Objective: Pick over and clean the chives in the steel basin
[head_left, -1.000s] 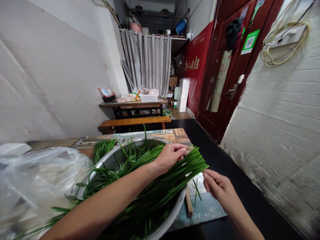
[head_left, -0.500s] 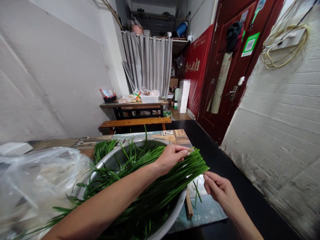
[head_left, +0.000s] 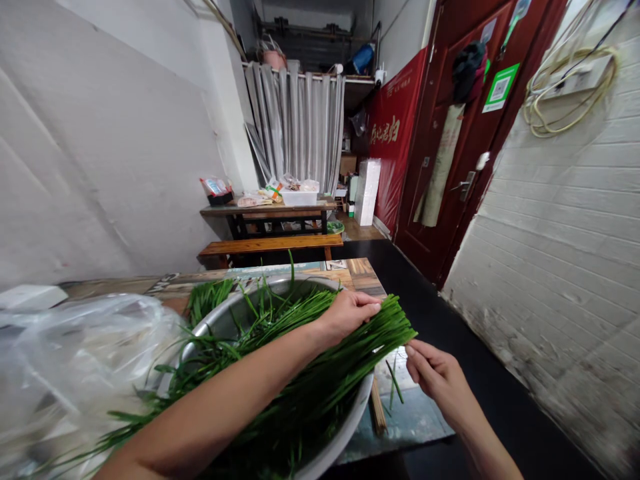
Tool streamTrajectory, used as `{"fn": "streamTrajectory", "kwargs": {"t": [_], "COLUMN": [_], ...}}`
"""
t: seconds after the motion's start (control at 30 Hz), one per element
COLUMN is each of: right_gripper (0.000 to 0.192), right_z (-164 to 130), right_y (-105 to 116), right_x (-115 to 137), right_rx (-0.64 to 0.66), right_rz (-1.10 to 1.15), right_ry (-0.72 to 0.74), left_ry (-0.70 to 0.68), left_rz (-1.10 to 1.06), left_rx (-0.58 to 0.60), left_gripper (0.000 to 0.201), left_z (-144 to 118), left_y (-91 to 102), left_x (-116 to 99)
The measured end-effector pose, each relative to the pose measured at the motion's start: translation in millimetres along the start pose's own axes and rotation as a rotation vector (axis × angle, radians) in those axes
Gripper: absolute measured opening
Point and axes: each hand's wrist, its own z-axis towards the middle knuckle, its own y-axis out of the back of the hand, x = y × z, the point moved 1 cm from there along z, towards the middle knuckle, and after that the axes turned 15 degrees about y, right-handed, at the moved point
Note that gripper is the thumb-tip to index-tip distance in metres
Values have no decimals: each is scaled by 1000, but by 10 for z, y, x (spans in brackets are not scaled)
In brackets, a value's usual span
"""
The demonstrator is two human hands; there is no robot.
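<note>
A thick bunch of garlic chives (head_left: pixel 350 353) lies across a round metal basin (head_left: pixel 357 423), its cut ends lined up over the right rim. My left hand (head_left: pixel 350 312) is closed at the far edge of the bunch near those ends, thumb and fingers pinched together on the chives. At the near corner of the cut ends, my right hand (head_left: pixel 437 375) pinches with thumb and forefinger; whatever sits between these fingertips is too small to make out. More loose chives fill the basin under my left forearm.
Right of the basin, thin wooden sticks (head_left: pixel 378 408) and a few stray chive pieces (head_left: pixel 395 382) lie on the table (head_left: pixel 417 417). Clear plastic bags (head_left: pixel 90 360) crowd the left side. Another chive pile (head_left: pixel 207 298) sits behind the basin. Beyond stands a bench (head_left: pixel 270 245).
My left hand has drawn back slightly to the left along the chives, its fingers more curled. My right hand and the chive ends have shifted slightly left.
</note>
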Motion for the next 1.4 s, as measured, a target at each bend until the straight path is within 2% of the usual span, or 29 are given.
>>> {"fn": "streamTrajectory", "kwargs": {"t": [0.1,0.17,0.23,0.3,0.37,0.43,0.57,0.63,0.77,0.93,1.1,1.2,1.3,1.4], "right_gripper": [34,35,36,37,38,38,39,39,38,37,35,35,36,37], "right_z": [-45,-111,-195,-279,-349,-394,-420,-415,-408,-406,-396,-385,-380,-356], "right_y": [11,27,44,59,70,73,59,51,52,65,53,45,49,50], "right_x": [-38,-58,-76,-96,-123,-153,-180,-167,-134,-146,-153,-123,-89,-55], "right_rx": [-5,-8,-11,-3,6,3,-12,-12,-5,8,-8,-12,1,19], "right_rz": [0,-15,-31,-42,-50,-58,-74,-74,-66,-63,-53,-54,-71,-87], "right_ry": [-24,-28,-20,-5,10,14,4,0,-4,5,7,7,12,22], "left_ry": [-17,-111,-229,-200,-109,-63,-107,-132,-145,-55,132,152,112,-64], "left_rz": [158,315,471,606,755,905,1090,1106,1011,945,830,802,778,751], "left_rx": [57,29,-188,-369,-426,-449,-560,-572,-502,-473,-387,-372,-423,-494], "left_gripper": [36,35,31,25,20,18,20,18,21,13,11,13,13,15], "left_z": [-2,20,52,76,82,72,71,96,171,256,363,388,349,262], "left_y": [81,245,475,690,824,866,807,769,727,728,819,879,905,883], "left_x": [-54,-89,-85,-15,98,208,339,372,436,495,464,427,383,295]}}
